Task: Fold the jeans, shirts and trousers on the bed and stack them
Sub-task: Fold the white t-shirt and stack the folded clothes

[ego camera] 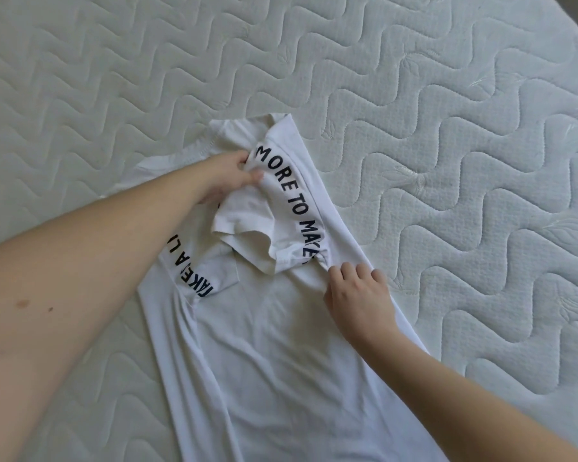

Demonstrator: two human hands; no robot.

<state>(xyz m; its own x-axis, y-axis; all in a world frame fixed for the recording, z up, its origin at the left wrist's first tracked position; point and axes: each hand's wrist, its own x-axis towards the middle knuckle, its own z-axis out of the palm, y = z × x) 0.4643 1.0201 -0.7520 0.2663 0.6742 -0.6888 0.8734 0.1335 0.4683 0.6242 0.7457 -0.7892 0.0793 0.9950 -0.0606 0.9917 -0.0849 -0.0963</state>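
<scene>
1. A white shirt (pixel 281 361) with black lettering lies across the middle and lower centre of the frame on a quilted mattress (pixel 447 95).
2. Its sleeve (pixel 247 228) is folded inward over the chest.
3. The left hand (pixel 227 176) pinches fabric near the shoulder between thumb and fingers.
4. The right hand (pixel 357 298) grips a gathered fold at the shirt's right edge, fingers curled.
5. Bare mattress fills the upper and right frame.

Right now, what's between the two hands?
Head view: the folded-over sleeve of the white shirt, lettered strip running from left hand to right hand.
</scene>
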